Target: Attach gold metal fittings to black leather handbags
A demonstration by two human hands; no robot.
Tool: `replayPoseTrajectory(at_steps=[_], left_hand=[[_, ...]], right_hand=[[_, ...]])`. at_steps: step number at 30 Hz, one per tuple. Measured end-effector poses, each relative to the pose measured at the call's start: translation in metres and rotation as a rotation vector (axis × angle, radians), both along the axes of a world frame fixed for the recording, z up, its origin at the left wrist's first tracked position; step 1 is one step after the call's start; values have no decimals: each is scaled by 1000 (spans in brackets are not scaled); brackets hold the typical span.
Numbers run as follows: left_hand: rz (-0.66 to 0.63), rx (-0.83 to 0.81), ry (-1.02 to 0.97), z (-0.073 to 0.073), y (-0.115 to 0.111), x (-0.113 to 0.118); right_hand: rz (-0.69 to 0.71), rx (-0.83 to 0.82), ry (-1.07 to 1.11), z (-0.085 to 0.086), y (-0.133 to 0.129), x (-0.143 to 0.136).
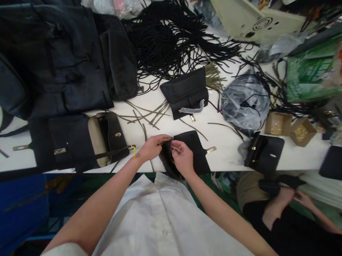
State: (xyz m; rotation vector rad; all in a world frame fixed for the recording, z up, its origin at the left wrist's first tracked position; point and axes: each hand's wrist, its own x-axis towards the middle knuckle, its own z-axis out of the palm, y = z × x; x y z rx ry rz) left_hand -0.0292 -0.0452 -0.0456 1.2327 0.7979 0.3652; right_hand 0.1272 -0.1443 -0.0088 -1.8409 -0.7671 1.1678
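While bag [198, 153] in hand [183, 156], boxed fittings [301, 133].

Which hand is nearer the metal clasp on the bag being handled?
Right. The right hand is at the bag, left of the metal clasp; the left hand is also there, farther left.

Even, fairly bright light whitens the tabletop [224, 150] around the fingers [161, 138], which look slightly soft. Glare streaks the plastic-wrapped bundle [245, 100] to their right. The black bag [199, 153] beneath them loses detail, the blue bin [17, 208] lower left lies dim, and outer edges stretch and blur.
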Motion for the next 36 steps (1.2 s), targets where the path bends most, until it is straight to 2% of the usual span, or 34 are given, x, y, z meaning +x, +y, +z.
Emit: replayPoseTrajectory(at_steps=[5,12,15,19,22,24,26,28,30,32,34,36], left_hand=[[-70,27,-16,-6,17,5],[-199,162,104,11,34,4],[-260,232,182,17,40,6],[-303,347,364,30,57,8],[-250,468,553,53,65,7],[-186,552,659,73,57,3],[-138,612,720,95,36,-1],[-124,641,737,116,6,-6],[-97,638,763,135,-23,-9],[-61,646,771,153,-40,-11],[-29,685,748,169,-41,-11],[-38,754,676,180,-28,-10]], right_hand=[[200,60,-270,5,9,5],[611,108,-622,16,37,31],[815,178,-664,15,57,48],[1067,265,-637,4,73,63],[1105,291,-667,-1,70,65],[1089,303,-693,-2,63,64],[1069,322,-714,1,56,63],[1057,353,-724,7,51,62],[1053,388,-731,17,48,62],[1056,420,-739,32,47,62],[1070,450,-742,51,47,62],[1095,489,-739,72,49,63]])
